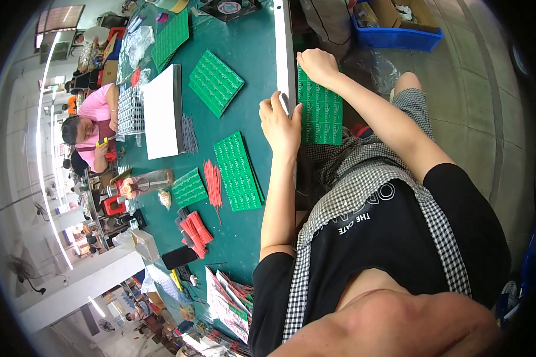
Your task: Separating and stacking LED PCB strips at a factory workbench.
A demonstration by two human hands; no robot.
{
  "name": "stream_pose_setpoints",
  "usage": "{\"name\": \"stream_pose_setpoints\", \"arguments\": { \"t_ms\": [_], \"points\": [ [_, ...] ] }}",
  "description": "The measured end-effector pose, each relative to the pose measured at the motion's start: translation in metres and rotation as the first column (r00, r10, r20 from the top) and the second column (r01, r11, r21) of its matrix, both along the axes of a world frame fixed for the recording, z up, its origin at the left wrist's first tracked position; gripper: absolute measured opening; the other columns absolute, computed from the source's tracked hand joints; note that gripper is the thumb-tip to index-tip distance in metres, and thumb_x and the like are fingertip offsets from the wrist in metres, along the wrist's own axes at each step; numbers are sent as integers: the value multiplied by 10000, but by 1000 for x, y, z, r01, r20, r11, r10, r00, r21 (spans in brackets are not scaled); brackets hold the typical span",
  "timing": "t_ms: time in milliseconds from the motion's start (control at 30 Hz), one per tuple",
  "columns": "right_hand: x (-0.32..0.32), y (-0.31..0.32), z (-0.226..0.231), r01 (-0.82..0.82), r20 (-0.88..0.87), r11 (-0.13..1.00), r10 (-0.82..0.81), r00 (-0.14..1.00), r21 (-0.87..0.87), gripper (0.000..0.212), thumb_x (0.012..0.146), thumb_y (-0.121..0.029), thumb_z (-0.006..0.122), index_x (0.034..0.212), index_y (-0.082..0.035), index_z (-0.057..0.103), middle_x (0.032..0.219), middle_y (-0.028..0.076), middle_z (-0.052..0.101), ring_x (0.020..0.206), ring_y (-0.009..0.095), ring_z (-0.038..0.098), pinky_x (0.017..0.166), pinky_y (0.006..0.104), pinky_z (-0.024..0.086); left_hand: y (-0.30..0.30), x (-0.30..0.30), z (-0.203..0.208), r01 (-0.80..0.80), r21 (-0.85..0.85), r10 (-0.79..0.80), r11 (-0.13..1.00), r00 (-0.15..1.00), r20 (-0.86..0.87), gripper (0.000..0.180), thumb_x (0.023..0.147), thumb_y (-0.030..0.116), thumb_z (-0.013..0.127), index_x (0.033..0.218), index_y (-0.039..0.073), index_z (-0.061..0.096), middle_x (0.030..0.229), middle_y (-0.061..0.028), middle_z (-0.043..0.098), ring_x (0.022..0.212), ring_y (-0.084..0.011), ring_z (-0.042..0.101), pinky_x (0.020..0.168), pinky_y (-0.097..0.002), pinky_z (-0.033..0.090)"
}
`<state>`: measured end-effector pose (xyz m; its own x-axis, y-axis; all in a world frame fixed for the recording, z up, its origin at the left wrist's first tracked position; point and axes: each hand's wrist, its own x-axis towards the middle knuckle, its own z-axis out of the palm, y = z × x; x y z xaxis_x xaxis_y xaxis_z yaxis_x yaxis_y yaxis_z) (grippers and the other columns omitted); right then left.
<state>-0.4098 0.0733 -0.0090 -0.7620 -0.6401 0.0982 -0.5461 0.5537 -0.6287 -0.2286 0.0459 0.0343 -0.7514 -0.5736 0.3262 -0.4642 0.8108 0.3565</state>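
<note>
Slender red wires [213, 183], loosely bunched on the smooth green tabletop [257, 55]; thin rectangular green panels [237, 172], stacked; my left hand [280, 126], curled at the pale table edge [282, 47], any hold unclear; gridded green board [320, 116], beside that edge, whose far end I grip in my right hand [319, 66].

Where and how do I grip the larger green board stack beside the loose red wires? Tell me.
Best, I'd judge, at the long right-hand edge of the green board stack, coming in from the bench's pale edge. The stack lies flat and looks layered along that rim, so its whole thickness could likely be pinched; the loose red wires crowd the opposite long edge.
</note>
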Motion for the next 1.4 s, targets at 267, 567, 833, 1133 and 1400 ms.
{"name": "stream_pose_setpoints", "arguments": {
  "t_ms": [267,567,833,1133,1400],
  "points": [
    [-5,-6,0,-9,-12,1000,9,1000,19,407,881,-298,401,739,-22,663,743,199,634,720,361,627,662,450,504,-7,3,-9,18,210,-7,978,999,-50,453,763,199,676,1148,56,484,1005,-165,482,933,-329,490,806,-406,417],
    [-2,-8,1,16,-51,1000,-16,999,2,425,901,-292,393,714,-15,657,712,190,634,691,362,628,639,442,510,-4,2,-6,6,184,-4,983,1000,-8,416,768,153,653,1141,69,490,995,-159,489,927,-321,489,802,-404,417],
    [1,-12,4,89,-23,996,-88,996,16,442,911,-295,382,706,-8,650,713,191,631,689,363,627,636,448,507,-23,-6,-10,60,232,-66,971,998,20,303,835,127,555,1128,74,496,971,-148,493,899,-316,497,773,-405,420],
    [5,-15,-4,124,-18,992,-124,992,24,436,913,-277,380,701,-14,655,705,187,632,684,354,632,628,439,510,-49,-64,-29,137,111,-150,984,982,114,412,941,232,343,1340,133,369,1394,-110,343,1312,-283,274,1011,-623,165],
    [11,-22,-28,227,121,949,-204,971,-218,479,921,-306,360,662,1,621,654,199,602,647,376,604,615,462,482,-46,-63,-29,129,76,-137,989,983,118,408,943,238,337,1339,142,364,1399,-107,337,1308,-277,288,1009,-617,175]
  ]
}}
